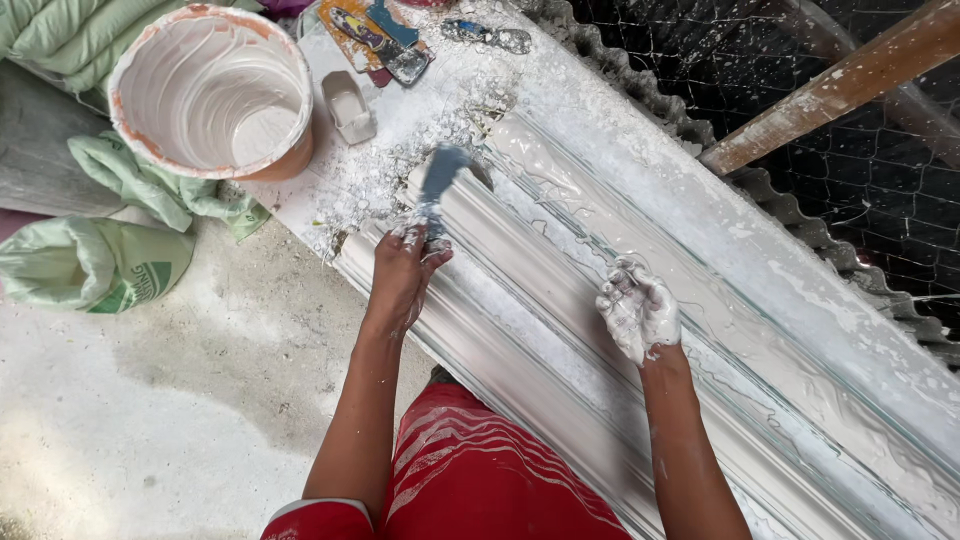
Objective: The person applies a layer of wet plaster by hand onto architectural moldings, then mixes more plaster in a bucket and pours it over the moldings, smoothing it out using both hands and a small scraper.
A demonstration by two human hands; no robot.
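Note:
My left hand grips the handle of a putty knife, whose dark blade rests on the upper end of a long white plaster cornice moulding. The moulding runs diagonally from upper left to lower right across a plaster-crusted workbench. My right hand, coated in wet white plaster, is curled and presses on the middle of the moulding, with fine fibres trailing around it.
A round plaster-smeared bucket stands at the upper left. A small white cup and other scrapers lie at the bench's far end. Green sacks sit on the concrete floor. Wire mesh and a wooden beam lie beyond the bench.

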